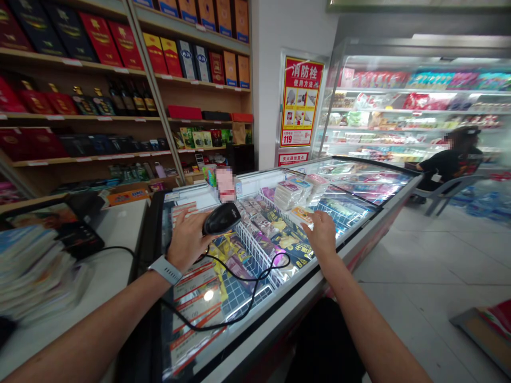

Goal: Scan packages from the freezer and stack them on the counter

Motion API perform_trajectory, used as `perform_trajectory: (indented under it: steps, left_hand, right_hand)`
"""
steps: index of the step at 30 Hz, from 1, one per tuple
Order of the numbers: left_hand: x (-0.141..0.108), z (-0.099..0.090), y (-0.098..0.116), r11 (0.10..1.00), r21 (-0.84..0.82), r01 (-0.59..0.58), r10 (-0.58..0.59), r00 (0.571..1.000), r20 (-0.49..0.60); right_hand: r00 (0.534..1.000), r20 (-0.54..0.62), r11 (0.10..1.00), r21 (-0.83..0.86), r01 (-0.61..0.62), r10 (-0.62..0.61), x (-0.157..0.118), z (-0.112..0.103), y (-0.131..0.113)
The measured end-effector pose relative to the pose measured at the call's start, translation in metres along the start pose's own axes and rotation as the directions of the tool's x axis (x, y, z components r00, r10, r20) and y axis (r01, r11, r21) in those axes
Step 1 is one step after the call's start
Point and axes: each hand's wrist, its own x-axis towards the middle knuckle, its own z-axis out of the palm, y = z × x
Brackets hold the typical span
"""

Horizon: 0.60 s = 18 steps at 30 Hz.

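My left hand (187,239) is wrapped around a black barcode scanner (222,218), held over the freezer's glass top. The scanner's black cable (255,290) loops across the glass below it. On the right, my right hand (322,234) grips the near edge of a small flat packet, white with orange (302,215). This packet is just in front of stacks of similar white packets (288,194) standing on the glass. A pale watch band (165,269) circles my left wrist.
Beneath the glass of the chest freezer (255,361), wire baskets hold bagged ice creams. Piled papers or packs (35,266) lie on the counter at left. Shelves of boxed bottles (106,37) stand behind. A person in black (451,162) sits on a chair (451,189) at right.
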Motion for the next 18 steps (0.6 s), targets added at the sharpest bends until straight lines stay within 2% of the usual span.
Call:
perform_trajectory:
  steps: [4, 13, 18]
  left_hand:
    - [0.0004, 0.0002, -0.0013, 1.0, 0.0, 0.002, -0.002, 1.0, 0.007]
    - [0.0, 0.0004, -0.0022, 0.999, 0.031, -0.01, 0.01, 1.0, 0.012]
    - [0.0003, 0.0, -0.0015, 0.999, 0.033, -0.01, 0.01, 1.0, 0.004]
  right_hand:
    - [1.0, 0.022, 1.0, -0.003, -0.004, 0.004, -0.0011, 0.0054, 0.0013]
    - [0.964, 0.241, 0.994, -0.034, -0.105, 0.11, 0.0015, 0.0029, -0.0049]
    - [0.958, 0.253, 0.991, -0.061, -0.12, 0.132, 0.0035, -0.0009, -0.0081]
